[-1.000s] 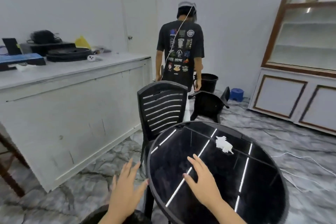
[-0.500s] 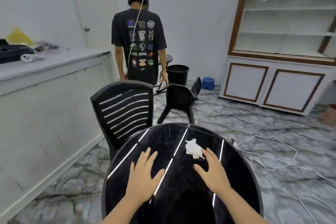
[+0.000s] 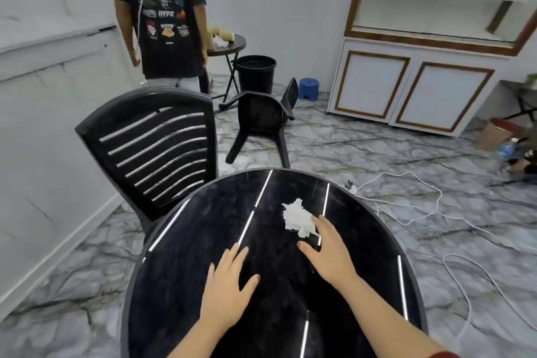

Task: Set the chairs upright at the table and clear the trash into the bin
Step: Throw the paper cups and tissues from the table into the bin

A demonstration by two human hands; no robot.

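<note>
Now right hand (image 3: 328, 250) open, fingertips reaching crumpled white tissue (image 3: 297, 217) on glossy round black table (image 3: 180, 285); left hand (image 3: 228, 289) open, flat, closer than before.

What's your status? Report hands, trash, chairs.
Both hands open: right hand fingers at crumpled tissue, left hand flat over table. One chair tipped over near bin. Path to tissue clear.
</note>
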